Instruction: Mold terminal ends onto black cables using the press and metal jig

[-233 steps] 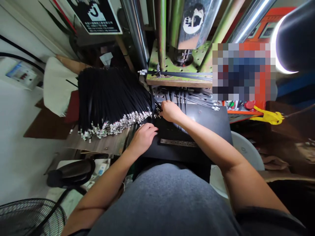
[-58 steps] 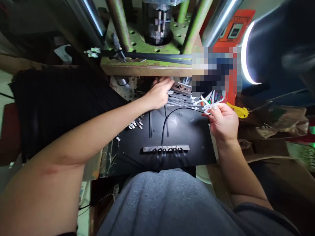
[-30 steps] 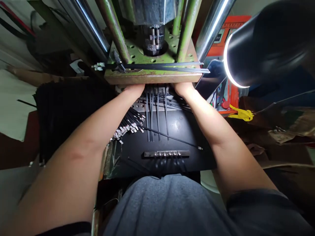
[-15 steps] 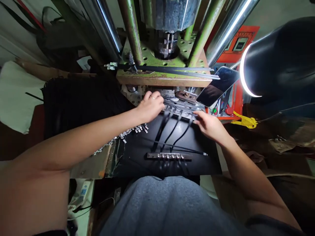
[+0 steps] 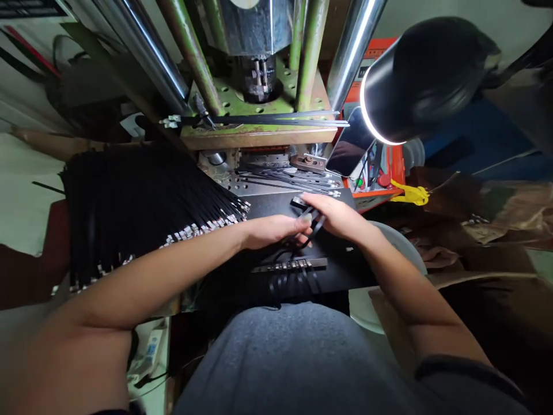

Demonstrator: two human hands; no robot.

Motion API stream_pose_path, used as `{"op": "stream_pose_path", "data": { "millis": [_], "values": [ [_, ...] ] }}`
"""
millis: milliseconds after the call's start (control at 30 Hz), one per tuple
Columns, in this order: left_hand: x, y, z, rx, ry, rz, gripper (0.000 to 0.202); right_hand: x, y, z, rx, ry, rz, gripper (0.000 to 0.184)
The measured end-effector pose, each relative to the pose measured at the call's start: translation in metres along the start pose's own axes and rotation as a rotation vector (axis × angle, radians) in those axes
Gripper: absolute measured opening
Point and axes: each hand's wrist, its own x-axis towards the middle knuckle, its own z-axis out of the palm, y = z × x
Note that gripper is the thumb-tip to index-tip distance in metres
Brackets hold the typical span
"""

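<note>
My left hand (image 5: 270, 229) and my right hand (image 5: 334, 216) meet over the black work plate (image 5: 345, 265), both closed on a small bunch of black cables (image 5: 305, 227) whose ends loop between them. Just below the hands a grey metal comb bar (image 5: 290, 266) lies on the plate, with several black cables running through its slots toward my body. A big stack of black cables with metal end terminals (image 5: 142, 207) lies to the left, close to my left forearm.
Behind the plate stands a green press (image 5: 254, 109) with steel columns and a lower die bed (image 5: 276, 173) holding loose cables. A lit black lamp (image 5: 415, 75) hangs at the upper right beside an orange control box (image 5: 384, 167), a phone (image 5: 349, 144) and a yellow tool (image 5: 410, 193).
Both hands have drawn back from the die bed to the middle of the black plate, bringing the bunch of cables toward the comb bar. The view has shifted a little to the right.
</note>
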Motion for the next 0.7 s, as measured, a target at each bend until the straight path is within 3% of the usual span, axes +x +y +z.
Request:
{"op": "stream_pose_path", "data": {
  "millis": [67,100,200,267,300,333,367,433,533,600,700],
  "values": [
    [-0.003,0.003,0.005,-0.072,-0.043,-0.008,0.042,0.022,0.001,0.010,-0.032,0.028,0.038,0.042],
    [-0.004,0.006,0.002,-0.017,-0.006,-0.016,0.043,0.032,0.006,0.010,-0.055,0.047,0.082,0.040],
    [-0.006,0.013,-0.027,0.455,0.344,0.060,0.048,0.043,0.028,-0.003,-0.145,0.092,0.185,0.043],
    [-0.012,0.010,-0.049,0.847,0.638,0.125,0.062,0.028,0.035,-0.016,-0.204,0.088,0.178,0.048],
    [-0.015,0.006,-0.056,1.005,0.721,0.135,0.065,0.014,0.035,-0.020,-0.214,0.064,0.159,0.047],
    [-0.019,-0.001,-0.059,1.118,0.733,0.128,0.062,-0.004,0.031,-0.023,-0.200,0.023,0.141,0.042],
    [-0.023,-0.009,-0.057,1.183,0.674,0.114,0.052,-0.024,0.024,-0.023,-0.163,-0.038,0.127,0.034],
    [-0.028,-0.024,-0.042,1.187,0.441,0.103,0.030,-0.066,0.008,-0.016,-0.058,-0.161,0.130,0.022],
    [-0.023,-0.039,-0.006,1.106,0.187,0.108,0.022,-0.111,-0.012,0.005,0.000,-0.178,0.209,0.009],
    [-0.013,-0.040,0.014,1.095,0.160,0.099,0.026,-0.118,-0.017,0.014,-0.069,-0.122,0.228,0.009],
    [0.007,-0.028,0.023,1.190,0.208,0.050,0.030,-0.094,-0.008,0.008,-0.241,0.024,0.201,0.014]
  ]
}}
